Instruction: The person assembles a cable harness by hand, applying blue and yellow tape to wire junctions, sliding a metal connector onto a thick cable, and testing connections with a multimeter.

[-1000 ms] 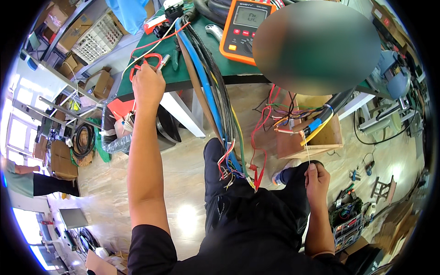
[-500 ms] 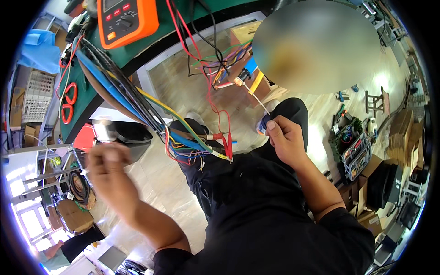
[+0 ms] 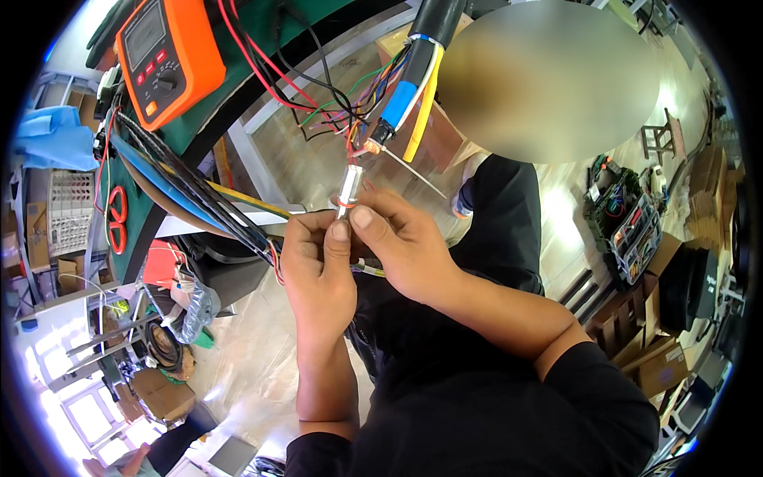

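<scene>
A small silver metal cylinder with an orange ring, like a connector shell (image 3: 348, 184), stands upright between my hands above my lap. My left hand (image 3: 322, 258) pinches its lower end between thumb and fingers. My right hand (image 3: 409, 242) grips it from the other side, thumb near the ring. Just beyond, a thick black cable (image 3: 429, 40) with blue tape ends in many thin coloured wires (image 3: 373, 119) and a thin white strand (image 3: 413, 171). Behind my left hand runs a bundle of blue, brown, black and yellow-green cables (image 3: 187, 191), its ends partly hidden.
An orange multimeter (image 3: 171, 71) lies on the green table (image 3: 211, 103), with red and black test leads (image 3: 258, 75) hanging off. Red-handled scissors (image 3: 118, 221) rest at the table edge. An open toolbox (image 3: 624, 226) stands on the floor at right. Another person, blurred, is ahead.
My left hand has come from the lower left to the centre with the silver piece. My right hand has left the white strand's end and moved left to grip that piece too.
</scene>
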### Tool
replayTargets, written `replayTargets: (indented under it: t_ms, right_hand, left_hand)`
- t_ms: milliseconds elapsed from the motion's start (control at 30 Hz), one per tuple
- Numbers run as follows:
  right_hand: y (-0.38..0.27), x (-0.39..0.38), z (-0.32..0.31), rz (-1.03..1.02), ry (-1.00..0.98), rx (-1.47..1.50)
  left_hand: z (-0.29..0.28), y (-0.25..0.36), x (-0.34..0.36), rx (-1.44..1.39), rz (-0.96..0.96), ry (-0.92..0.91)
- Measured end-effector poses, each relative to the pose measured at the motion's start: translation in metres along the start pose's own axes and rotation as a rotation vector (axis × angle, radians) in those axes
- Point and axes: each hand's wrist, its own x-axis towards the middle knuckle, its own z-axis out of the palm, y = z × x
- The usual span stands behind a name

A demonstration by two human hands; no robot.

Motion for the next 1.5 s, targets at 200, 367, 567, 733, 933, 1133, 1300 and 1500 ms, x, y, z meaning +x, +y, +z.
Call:
replayTargets:
  t_ms: [200, 367, 567, 733, 933, 1133, 1300, 1500]
  right_hand:
    - [-0.011, 0.009, -0.002, 0.151, -0.05, 0.308]
    - [-0.012, 0.01, -0.004, 0.118, -0.033, 0.309]
    - [-0.015, 0.01, -0.003, 0.121, 0.031, 0.281]
    - [-0.017, 0.01, -0.001, 0.108, 0.043, 0.296]
    - [-0.017, 0.011, 0.003, 0.092, 0.092, 0.314]
    - [-0.018, 0.011, 0.002, 0.091, 0.089, 0.306]
    - [-0.016, 0.011, 0.004, 0.075, 0.096, 0.309]
    - [-0.015, 0.011, 0.006, 0.062, 0.095, 0.324]
  left_hand:
    - [0.003, 0.003, 0.007, -0.025, -0.032, -0.036]
    - [0.005, 0.005, 0.011, -0.02, -0.036, -0.057]
    - [0.011, 0.006, 0.012, -0.004, -0.035, -0.035]
    - [0.007, 0.006, 0.012, -0.058, -0.025, -0.056]
    - [0.009, 0.007, 0.012, -0.036, -0.033, -0.032]
    - [0.01, 0.009, 0.012, -0.023, -0.028, -0.021]
    - [0.013, 0.009, 0.011, -0.005, -0.027, -0.001]
    - [0.015, 0.012, 0.01, -0.001, -0.005, 0.018]
